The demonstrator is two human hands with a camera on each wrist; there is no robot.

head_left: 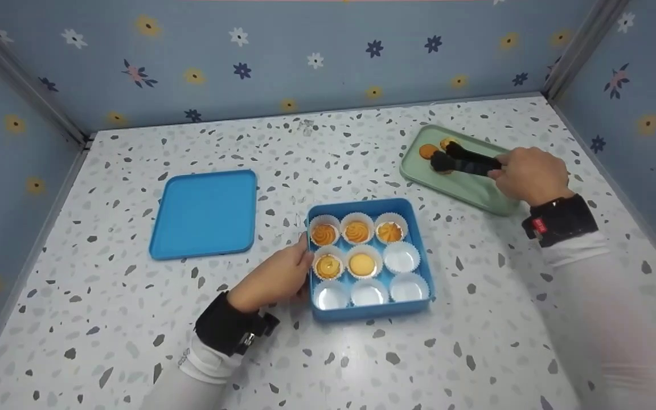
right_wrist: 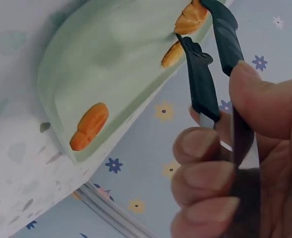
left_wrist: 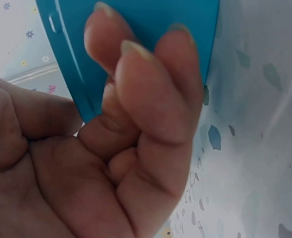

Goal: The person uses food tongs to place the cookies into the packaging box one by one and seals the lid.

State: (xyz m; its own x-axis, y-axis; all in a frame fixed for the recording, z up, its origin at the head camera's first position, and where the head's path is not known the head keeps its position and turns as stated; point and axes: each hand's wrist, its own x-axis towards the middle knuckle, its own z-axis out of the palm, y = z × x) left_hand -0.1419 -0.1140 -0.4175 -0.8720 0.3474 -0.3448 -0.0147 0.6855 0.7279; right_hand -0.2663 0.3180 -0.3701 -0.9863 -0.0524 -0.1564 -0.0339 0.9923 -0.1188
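In the head view my left hand holds the left wall of a blue box, its curled fingers against the blue side in the left wrist view. White pleated paper cups line the box. The back row and two cups of the middle row hold cookies; the others, such as the front right cup, show bare white bottoms. My right hand grips black-tipped tongs over a green tray. Between the parted tong tips appears a ridged cookie; two more cookies lie nearby.
A flat blue lid lies on the speckled table to the left of the box. Flower-patterned blue panels stand along the back and both sides. The green tray is at the back right, close to the right panel.
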